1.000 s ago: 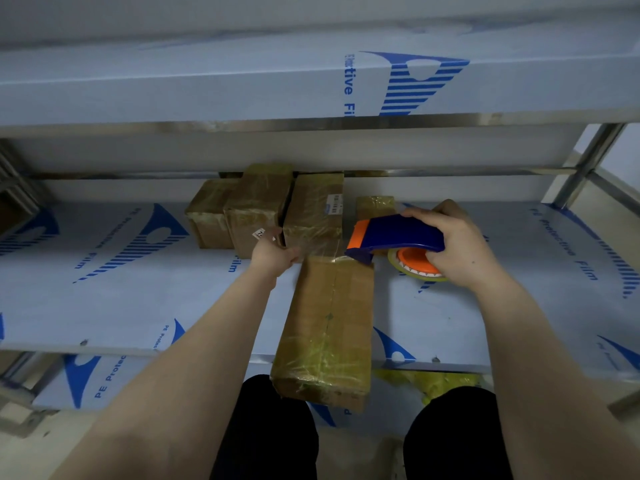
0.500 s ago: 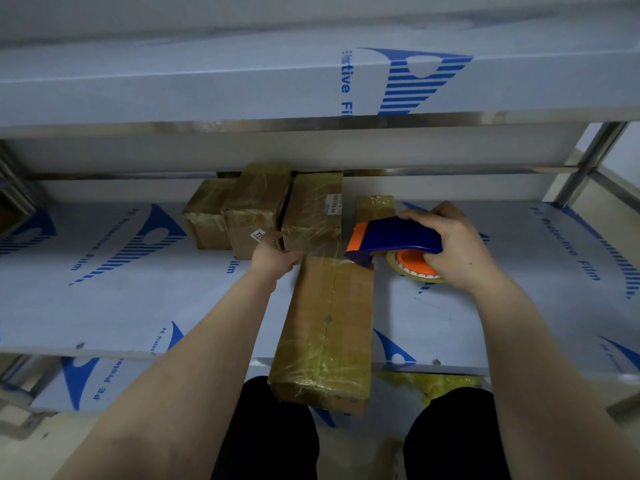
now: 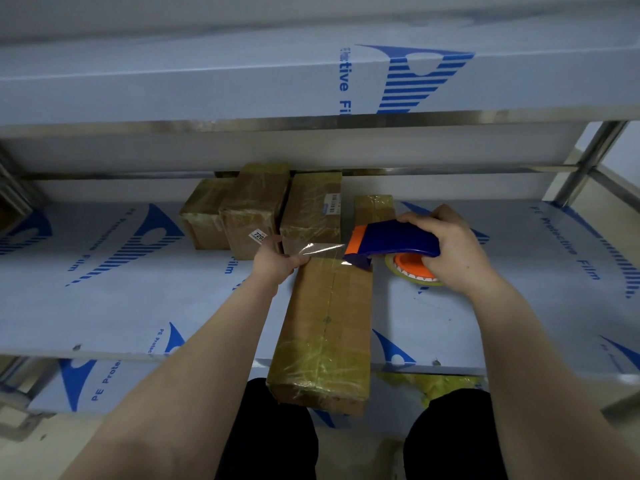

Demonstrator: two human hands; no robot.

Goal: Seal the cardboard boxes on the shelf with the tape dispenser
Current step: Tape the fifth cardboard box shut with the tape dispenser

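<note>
On the left of the shelf [image 3: 104, 306]: I see only blue-printed protective film [image 3: 145, 244]; no task item lies here.
Back row of boxes [image 3: 254, 209]: four taped cartons stand close together against the rear. I judge them already sealed, though glare keeps me from checking every seam.
Left hand [image 3: 277, 263]: thumb and fingers pinch the free end of the tape strip [image 3: 320, 250] at the far left corner of the long box [image 3: 325, 327]. It sits about where it sat half a second ago.
Tape strip: this is the change. A clear band now stands lifted and shining between the pinch and the tape dispenser [image 3: 391, 239], where earlier I could barely make out any film. I read that as tape drawn taut, ready to lay across the far end.
Long box: it lies lengthwise on the shelf, its near end overhanging the front edge. That near end is wrapped; the centre seam looks bare along the middle.
Tape dispenser: blue body, orange nose, at the box's far right corner, with the tape roll [image 3: 412, 271] just off the box to the right.
Right hand [image 3: 453, 252]: fingers curl round the handle, gripping it.
Hidden: the blade and the spot where tape meets cardboard sit under the nose, and the left fingertips are behind the hand. I cannot tell whether the strip has stuck yet.
</note>
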